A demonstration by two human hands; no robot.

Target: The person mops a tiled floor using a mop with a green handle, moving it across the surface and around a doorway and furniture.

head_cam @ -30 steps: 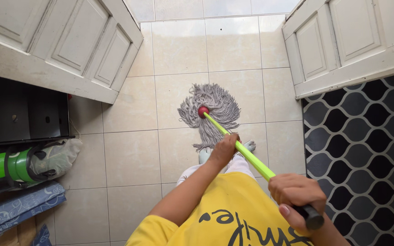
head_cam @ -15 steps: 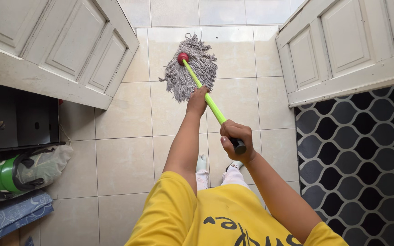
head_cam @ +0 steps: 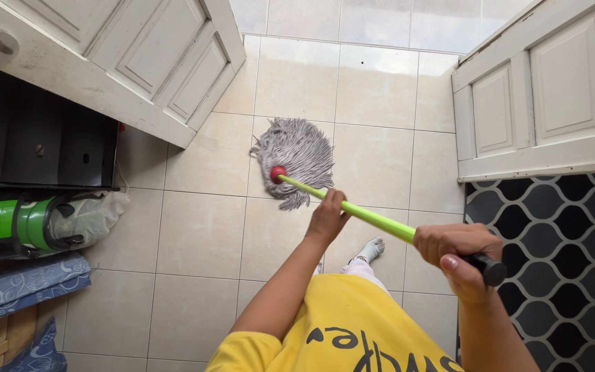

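Floor: cream tiled floor (head_cam: 201, 234) between two white panelled doors (head_cam: 166, 62).
Count: one mop, two hands on it.
Around: green cylinder (head_cam: 15, 224) and blue cloth (head_cam: 22, 289) at left; black patterned mat (head_cam: 559, 241) at right.
Mop: grey string head (head_cam: 297, 155) spread flat on the tiles, red collar, lime-green handle (head_cam: 373, 219).
Fingers: my left hand (head_cam: 326, 219) is wrapped round mid-handle; my right hand (head_cam: 457, 256) is closed round the black end grip.

mop head (head_cam: 294, 160) on floor (head_cam: 201, 234) ahead, cabinets (head_cam: 153, 62) left, rug (head_cam: 559, 241) right

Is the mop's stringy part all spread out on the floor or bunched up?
Spread out. The grey mop head fans flat across the floor tiles around its red hub.
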